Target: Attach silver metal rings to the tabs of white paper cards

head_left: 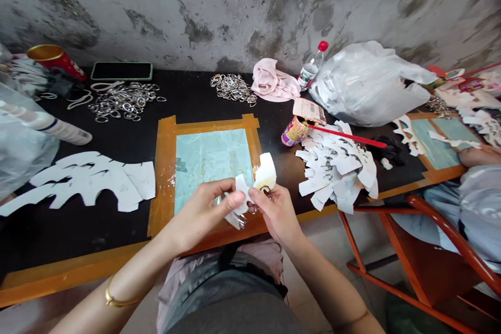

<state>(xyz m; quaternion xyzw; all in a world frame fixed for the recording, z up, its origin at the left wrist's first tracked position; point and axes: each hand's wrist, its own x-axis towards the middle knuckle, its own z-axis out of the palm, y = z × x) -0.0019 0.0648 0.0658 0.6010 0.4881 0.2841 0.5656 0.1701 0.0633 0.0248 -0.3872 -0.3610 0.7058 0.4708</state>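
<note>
A curved white strip (266,168) with cut-out tabs is held in front of my body, over the near edge of the table. Silver metal rings (253,209) sit along it, some partly hidden by my fingers. My left hand (207,206) is closed, pinching the strip's left part between thumb and fingers. At its right part, my right hand (278,214) is closed on the same strip beside a ring. Just beyond my hands lies a pale blue sheet (211,159), bordered with brown tape (164,167) and marked with glossy smears.
White cut strips (97,177) lie left; a larger pile (336,167) lies right, beside a paper cup (295,129) with a red stick (348,136). Loose rings (123,100), a phone (122,70), a bottle (311,67) and a plastic bag (368,83) stand behind. Another person (479,198) sits right.
</note>
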